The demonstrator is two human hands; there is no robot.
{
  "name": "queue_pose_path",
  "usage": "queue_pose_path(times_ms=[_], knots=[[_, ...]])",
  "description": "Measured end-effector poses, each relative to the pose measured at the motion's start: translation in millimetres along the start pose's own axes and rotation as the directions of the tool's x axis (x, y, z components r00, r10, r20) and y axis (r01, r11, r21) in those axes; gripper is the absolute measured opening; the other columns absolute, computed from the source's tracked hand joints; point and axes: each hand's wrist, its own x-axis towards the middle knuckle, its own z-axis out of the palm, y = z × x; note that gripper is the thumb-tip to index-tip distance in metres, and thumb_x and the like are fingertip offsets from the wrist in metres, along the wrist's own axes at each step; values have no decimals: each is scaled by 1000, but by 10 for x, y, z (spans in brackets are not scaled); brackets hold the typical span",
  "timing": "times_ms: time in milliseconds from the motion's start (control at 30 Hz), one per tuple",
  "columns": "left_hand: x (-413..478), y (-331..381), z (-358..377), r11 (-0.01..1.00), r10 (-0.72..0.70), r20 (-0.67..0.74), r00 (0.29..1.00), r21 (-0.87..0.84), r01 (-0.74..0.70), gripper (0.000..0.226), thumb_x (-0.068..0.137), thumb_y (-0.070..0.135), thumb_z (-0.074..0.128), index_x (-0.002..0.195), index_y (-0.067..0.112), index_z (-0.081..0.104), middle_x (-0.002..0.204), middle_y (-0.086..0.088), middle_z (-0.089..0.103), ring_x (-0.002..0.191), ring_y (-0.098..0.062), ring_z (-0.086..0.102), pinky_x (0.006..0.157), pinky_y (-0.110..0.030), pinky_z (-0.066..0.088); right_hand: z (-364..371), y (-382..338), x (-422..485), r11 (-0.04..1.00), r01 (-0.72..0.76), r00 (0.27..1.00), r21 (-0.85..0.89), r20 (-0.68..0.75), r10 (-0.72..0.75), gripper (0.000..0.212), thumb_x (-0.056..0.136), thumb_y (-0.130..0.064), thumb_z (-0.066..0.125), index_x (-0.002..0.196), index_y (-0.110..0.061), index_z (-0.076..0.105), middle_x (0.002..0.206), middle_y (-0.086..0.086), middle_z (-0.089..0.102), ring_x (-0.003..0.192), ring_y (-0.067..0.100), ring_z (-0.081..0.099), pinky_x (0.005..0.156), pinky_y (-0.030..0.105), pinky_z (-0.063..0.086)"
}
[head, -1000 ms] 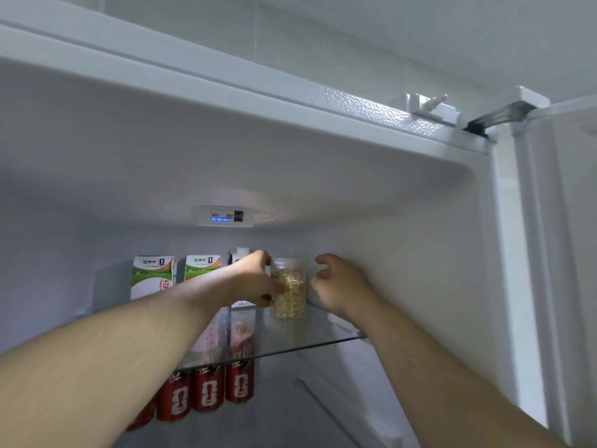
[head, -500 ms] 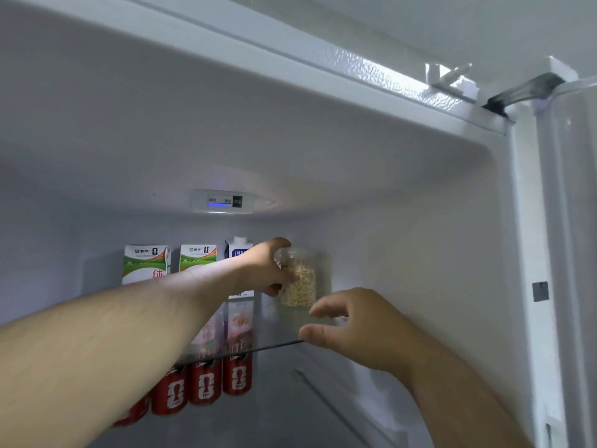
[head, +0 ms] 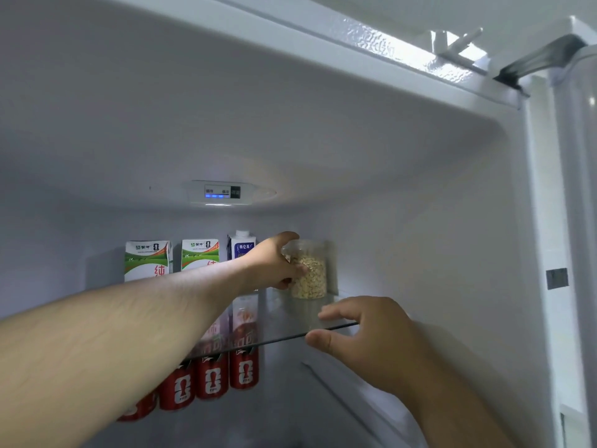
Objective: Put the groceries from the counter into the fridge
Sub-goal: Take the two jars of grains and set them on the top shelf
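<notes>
Head view: looking up into the open fridge (head: 420, 247), with both forearms reaching toward the upper shelf.
Right grip (head: 371, 344): hanging nearest the camera, fingers loosely curled and spread, holding nothing, thumb lying just beside the shelf's front edge.
Glass shelf (head: 284, 321): running across the compartment, its dark front edge showing between the two arms.
Red cans (head: 211, 379): standing in a row on the level below, partly showing through the glass.
Left grip (head: 271, 266): stretching deep into the fridge, fingers and thumb curling round the jar's left side and closing firmly on it.
Jar (head: 311, 276): standing upright at the rear right of the shelf, near the side wall, holding pale flakes; its base is probably resting on the glass already, though the reflection is making that hard to judge.
Cartons (head: 147, 260): lining the back wall to the left of the jar, the blue-and-white one (head: 240, 245) sitting just beside the left grip.
Control panel (head: 223, 192): glowing blue on the ceiling, farthest off.
Risk: letting go before the base is sitting flat could be tipping the jar forward off the glass; dragging the wrist out sideways could be knocking the neighbouring carton.
Jar against grip: sitting inside the left grip, well apart from the right grip, which is waiting in front and lower.
</notes>
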Motion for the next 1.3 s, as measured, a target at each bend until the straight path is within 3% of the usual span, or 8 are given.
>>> queue_pose_path(times_ms=[300, 500, 767, 867, 1067, 1133, 1200, 1300], knots=[[37, 5, 57, 1000, -7, -6, 1000, -26, 7, 71, 83, 14, 78, 142, 27, 41, 81, -12, 64, 62, -19, 60, 76, -41, 61, -7, 9, -4, 999, 35, 999, 0, 15, -35, 49, 73, -64, 73, 112, -35, 71, 109, -24, 66, 103, -10, 55, 78, 4, 36], [89, 3, 89, 999, -17, -10, 1000, -30, 16, 74, 82, 14, 78, 144, 27, 40, 73, -8, 60, 55, -16, 57, 62, -30, 55, -12, 23, -3, 998, 61, 998, -13, 16, -61, 51, 76, -64, 70, 117, -34, 70, 117, -22, 66, 106, -9, 55, 80, 6, 36], [61, 0, 96, 1000, -10, -6, 1000, -23, 9, 83, 82, 16, 79, 149, 27, 33, 77, -11, 65, 62, -19, 61, 78, -44, 61, -2, 39, 6, 996, 81, 997, -22, 5, -81, 51, 76, -64, 70, 117, -33, 69, 118, -20, 66, 98, -10, 52, 74, 3, 34], [36, 46, 83, 999, -43, -4, 999, -6, 43, 91, 82, 20, 80, 151, 27, 22, 96, -17, 68, 76, -27, 69, 79, -48, 60, -3, 43, 13, 998, 69, 998, -9, -4, -69, 49, 76, -62, 71, 115, -33, 70, 116, -20, 67, 101, -8, 54, 77, 5, 36], [-96, 149, -62, 981, -185, 60, 981, 79, 180, 81, 84, 24, 77, 149, 13, 30, 107, -12, 65, 92, -24, 70, 80, -36, 61, 0, 46, 44, 998, 58, 998, -9, 7, -58, 48, 73, -61, 75, 111, -32, 72, 107, -21, 67, 96, -10, 55, 75, 2, 36], [-158, 190, -172, 974, -209, 87, 974, 111, 199, 59, 87, 25, 74, 137, 10, 46, 107, -13, 64, 95, -26, 68, 82, -38, 60, -14, 41, 51, 998, 55, 998, -4, 15, -55, 48, 73, -60, 75, 111, -31, 72, 108, -21, 67, 98, -9, 56, 76, 3, 37], [-231, 218, -306, 971, -220, 135, 966, 127, 203, 34, 89, 23, 71, 116, 5, 60, 101, -13, 64, 86, -24, 66, 85, -40, 59, -24, 26, 54, 999, 42, 999, 6, 27, -42, 49, 73, -59, 76, 111, -30, 72, 111, -19, 67, 103, -6, 58, 84, 10, 43], [-336, 236, -424, 963, -249, 165, 954, 151, 225, 25, 88, 21, 71, 105, 4, 65, 88, -11, 61, 76, -23, 62, 73, -35, 58, -35, 6, 51, 1000, 11, 1000, 27, 29, -12, 49, 71, -59, 79, 109, -29, 73, 114, -15, 69, 107, -1, 60, 92, 20, 48]])
